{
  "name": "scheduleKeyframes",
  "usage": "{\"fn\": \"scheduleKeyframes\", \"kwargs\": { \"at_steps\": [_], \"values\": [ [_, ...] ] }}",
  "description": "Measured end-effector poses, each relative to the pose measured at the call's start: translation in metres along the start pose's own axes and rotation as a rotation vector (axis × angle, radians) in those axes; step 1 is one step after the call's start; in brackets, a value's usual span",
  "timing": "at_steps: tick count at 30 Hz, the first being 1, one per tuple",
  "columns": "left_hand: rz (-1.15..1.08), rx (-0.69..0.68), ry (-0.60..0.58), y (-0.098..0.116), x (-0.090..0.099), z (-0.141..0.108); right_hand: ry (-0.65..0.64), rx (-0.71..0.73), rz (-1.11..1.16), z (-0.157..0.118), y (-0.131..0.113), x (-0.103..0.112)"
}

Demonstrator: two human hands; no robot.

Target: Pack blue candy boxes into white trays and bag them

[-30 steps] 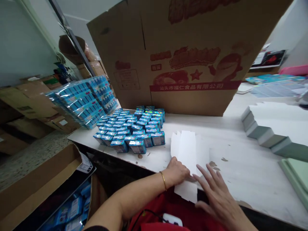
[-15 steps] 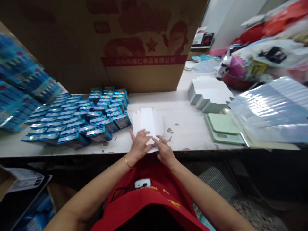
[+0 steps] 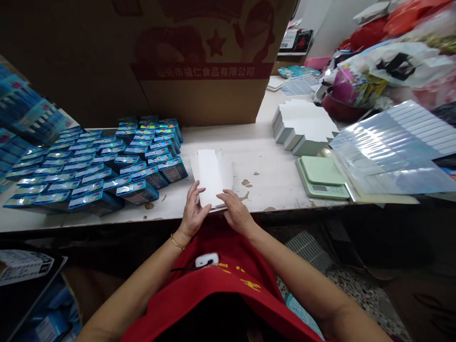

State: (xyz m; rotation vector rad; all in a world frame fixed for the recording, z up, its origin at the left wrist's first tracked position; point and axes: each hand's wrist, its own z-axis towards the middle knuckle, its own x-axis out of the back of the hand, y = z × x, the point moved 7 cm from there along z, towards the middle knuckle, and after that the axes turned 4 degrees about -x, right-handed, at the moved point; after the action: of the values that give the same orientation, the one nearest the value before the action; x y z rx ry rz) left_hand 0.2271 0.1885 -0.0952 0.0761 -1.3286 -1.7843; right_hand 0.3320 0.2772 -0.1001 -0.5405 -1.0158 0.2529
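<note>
I can't see the top of the big brown box [image 3: 149, 61]; the picture's edge cuts it off. The blue packs [image 3: 21, 118] far left are blurry.

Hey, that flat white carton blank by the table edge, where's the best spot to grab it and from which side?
Probably by its near end, coming from the table's front edge. The blank lies flat with its long side running away from the person, and its near end reaches the edge of the table, so fingers can likely slip under there. The left hand and right hand already bracket that end.
</note>
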Motion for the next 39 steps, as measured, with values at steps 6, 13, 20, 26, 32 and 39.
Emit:
{"fn": "scheduleKeyframes", "kwargs": {
  "at_steps": [6,13,20,26,32,39],
  "values": [
    [0.133,-0.068,-0.1,-0.002,-0.001,-0.004,-0.019,-0.104,-0.146,0.009,0.005,-0.003],
    [0.44,-0.08,-0.135,0.001,-0.008,-0.002,-0.111,0.03,-0.5,0.013,-0.001,-0.003],
    [0.825,-0.09,-0.412,0.012,-0.015,0.006,-0.28,0.154,-0.596,0.013,-0.02,-0.029],
    [0.82,-0.077,-0.43,0.012,-0.016,0.011,-0.496,-0.007,-0.555,0.023,-0.012,-0.05],
    [0.638,-0.111,-0.321,0.002,0.0,-0.003,-0.465,-0.015,-0.586,0.015,-0.01,-0.043],
    [0.359,0.012,-0.171,-0.008,0.008,-0.003,-0.55,-0.031,-0.531,0.026,-0.012,-0.045]
  ]
}}
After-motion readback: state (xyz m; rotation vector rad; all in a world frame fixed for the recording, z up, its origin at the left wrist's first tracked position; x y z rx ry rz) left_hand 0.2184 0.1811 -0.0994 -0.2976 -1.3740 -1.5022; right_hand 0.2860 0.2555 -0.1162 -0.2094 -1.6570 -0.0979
